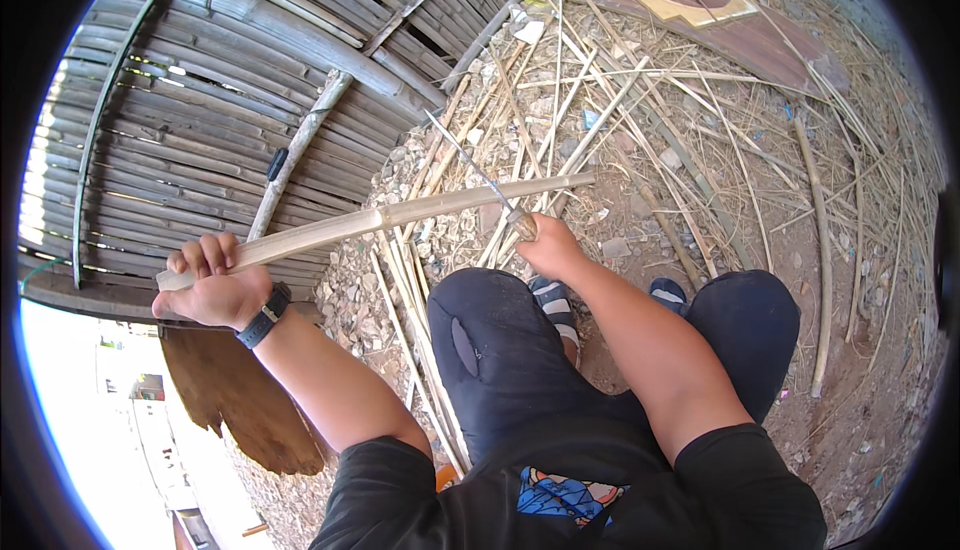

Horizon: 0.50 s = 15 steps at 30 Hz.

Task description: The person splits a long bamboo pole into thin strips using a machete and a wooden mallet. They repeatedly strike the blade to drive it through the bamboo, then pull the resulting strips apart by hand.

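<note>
Now the left hand [215,290] clenches the bamboo strip [400,215] steady mid-frame while the right hand [548,247] grips a knife [478,172] angled against it.

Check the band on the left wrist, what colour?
Black. The wristband sits just below the left hand, which grips the pale bamboo strip; head view shows it best.

Pale bamboo strip [400,215] held level, knife [480,175] crossing it.

Harsh sunlight, sharp focus, fisheye-bent edges
</note>
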### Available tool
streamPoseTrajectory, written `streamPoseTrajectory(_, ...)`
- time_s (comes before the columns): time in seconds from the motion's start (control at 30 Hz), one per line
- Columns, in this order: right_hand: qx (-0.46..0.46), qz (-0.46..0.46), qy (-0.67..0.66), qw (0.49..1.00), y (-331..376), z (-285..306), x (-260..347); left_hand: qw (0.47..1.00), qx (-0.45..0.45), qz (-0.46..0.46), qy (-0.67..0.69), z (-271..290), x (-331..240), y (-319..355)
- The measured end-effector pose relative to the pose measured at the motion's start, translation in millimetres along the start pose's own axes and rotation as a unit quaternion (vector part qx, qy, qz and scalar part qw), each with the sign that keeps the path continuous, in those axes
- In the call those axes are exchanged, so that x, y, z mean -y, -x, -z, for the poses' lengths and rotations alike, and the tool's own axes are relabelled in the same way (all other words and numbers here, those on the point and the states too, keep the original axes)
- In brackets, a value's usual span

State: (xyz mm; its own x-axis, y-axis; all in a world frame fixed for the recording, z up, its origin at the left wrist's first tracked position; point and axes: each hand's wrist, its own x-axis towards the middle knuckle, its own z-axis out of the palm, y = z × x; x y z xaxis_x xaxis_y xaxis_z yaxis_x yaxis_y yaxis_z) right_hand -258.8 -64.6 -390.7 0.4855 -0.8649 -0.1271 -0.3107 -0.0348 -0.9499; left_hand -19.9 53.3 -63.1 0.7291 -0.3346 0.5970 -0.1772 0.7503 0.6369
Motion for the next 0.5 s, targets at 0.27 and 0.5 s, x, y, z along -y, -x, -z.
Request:
streamPoseTrajectory(0.27,-0.004,0.117,0.041,0.992,47.2,97.3,147.1,0.974,0.137,-0.007,0.181,-18.0,-34.8,30.1)
streamPoseTrajectory(0.5,-0.075,0.108,-0.173,0.976,67.1,131.4,134.9,0.93,0.25,0.01,0.268,-52.4,-40.2,56.8)
